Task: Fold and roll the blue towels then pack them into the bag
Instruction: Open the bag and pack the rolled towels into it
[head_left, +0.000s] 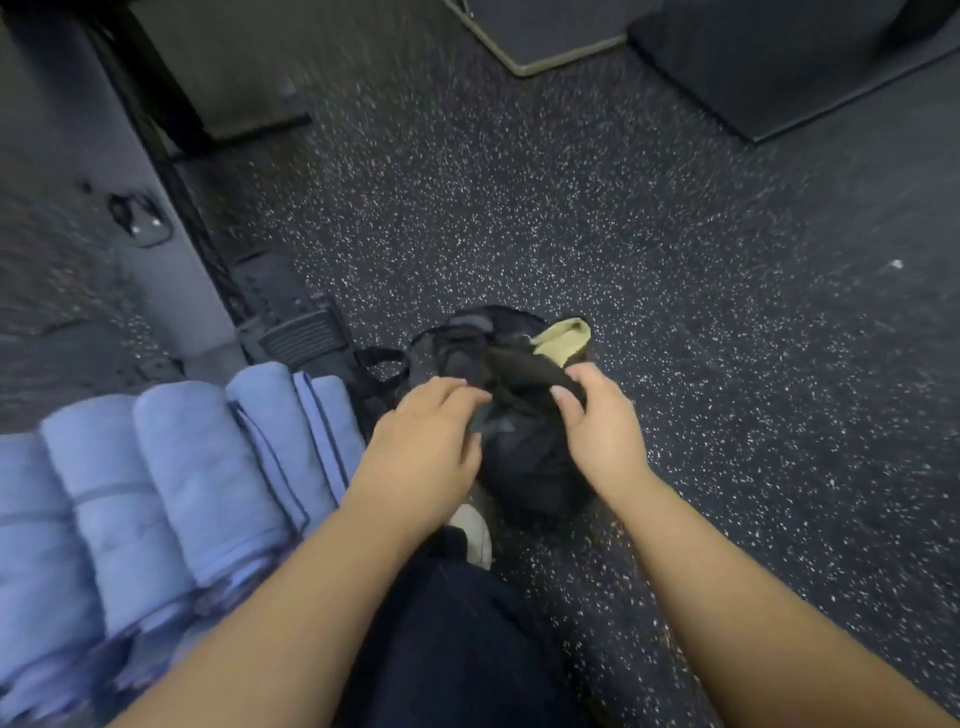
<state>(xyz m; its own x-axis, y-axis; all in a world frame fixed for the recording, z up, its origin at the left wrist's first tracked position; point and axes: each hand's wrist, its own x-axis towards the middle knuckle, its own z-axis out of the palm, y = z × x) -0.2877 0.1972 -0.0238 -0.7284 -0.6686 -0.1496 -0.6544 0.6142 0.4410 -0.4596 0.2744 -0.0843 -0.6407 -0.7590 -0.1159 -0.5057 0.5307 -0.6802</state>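
Both hands' fingers (563, 397) grip black bag (524, 447); towels (171, 467) blurred, partly cut off.

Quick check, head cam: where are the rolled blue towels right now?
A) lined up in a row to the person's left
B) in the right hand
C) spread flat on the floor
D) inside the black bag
A. The rolled blue towels lie side by side at the left, outside the black bag, which both the left hand and the right hand are handling on the speckled floor.
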